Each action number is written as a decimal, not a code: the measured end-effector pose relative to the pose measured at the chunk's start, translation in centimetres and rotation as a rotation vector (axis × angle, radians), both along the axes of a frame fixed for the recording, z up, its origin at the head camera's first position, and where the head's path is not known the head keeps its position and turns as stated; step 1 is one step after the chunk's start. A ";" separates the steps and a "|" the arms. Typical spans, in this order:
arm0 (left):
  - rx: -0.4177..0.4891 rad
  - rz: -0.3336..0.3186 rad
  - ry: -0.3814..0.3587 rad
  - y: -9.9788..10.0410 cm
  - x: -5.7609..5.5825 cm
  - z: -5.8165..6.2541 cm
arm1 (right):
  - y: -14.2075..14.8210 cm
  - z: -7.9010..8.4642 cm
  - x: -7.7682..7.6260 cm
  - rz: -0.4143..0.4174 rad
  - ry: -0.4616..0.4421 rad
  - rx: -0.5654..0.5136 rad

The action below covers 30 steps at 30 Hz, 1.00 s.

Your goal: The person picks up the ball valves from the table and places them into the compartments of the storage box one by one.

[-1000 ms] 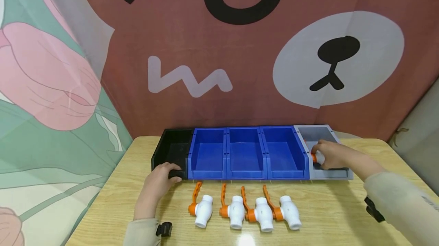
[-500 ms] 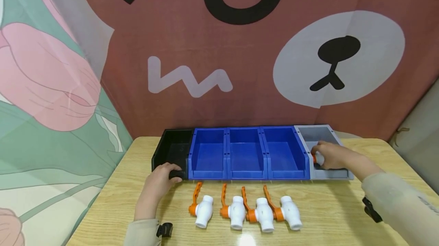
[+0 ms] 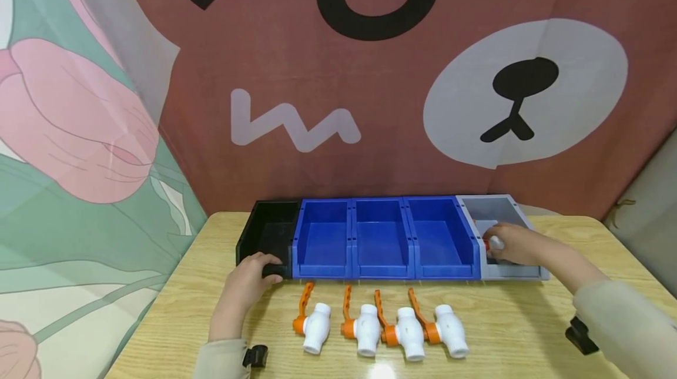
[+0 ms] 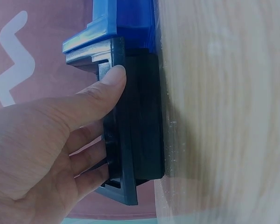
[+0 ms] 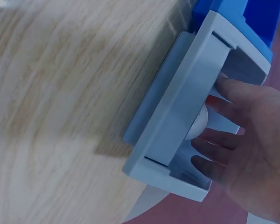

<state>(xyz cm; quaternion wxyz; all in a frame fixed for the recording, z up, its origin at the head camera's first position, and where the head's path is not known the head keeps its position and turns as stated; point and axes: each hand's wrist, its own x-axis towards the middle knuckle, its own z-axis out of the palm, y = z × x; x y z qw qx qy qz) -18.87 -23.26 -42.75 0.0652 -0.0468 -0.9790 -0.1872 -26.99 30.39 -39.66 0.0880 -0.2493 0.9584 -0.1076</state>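
In the head view, my left hand (image 3: pixel 246 278) grips the front edge of the black bin (image 3: pixel 275 232) at the row's left end. The left wrist view shows that thumb on the outside of the front lip and fingers inside. My right hand (image 3: pixel 520 244) reaches into the grey bin (image 3: pixel 514 274) at the row's right end, its fingers around a white ball valve (image 3: pixel 496 242) with orange parts. In the right wrist view, this ball valve (image 5: pixel 199 125) shows between the fingers, partly hidden by them and the bin's front wall.
Three blue bins (image 3: pixel 324 250) stand side by side between the black and grey ones. Several white ball valves (image 3: pixel 317 328) with orange handles lie in a row on the wooden table (image 3: pixel 180 308) before them. A printed cloth (image 3: pixel 296 61) hangs behind.
The head view has shifted slightly. My right hand stays in the grey bin with a small change of pose. My left hand keeps its place on the black bin.
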 end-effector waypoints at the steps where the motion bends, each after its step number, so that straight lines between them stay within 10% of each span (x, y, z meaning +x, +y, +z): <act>1: 0.001 0.002 -0.001 0.0 0.0 0.0 | 0.0 0.0 0.2 -0.009 0.011 -0.004; 30: 0.003 -0.010 0.004 -0.1 0.3 0.3 | -1.3 1.4 6.5 -0.144 0.274 -0.139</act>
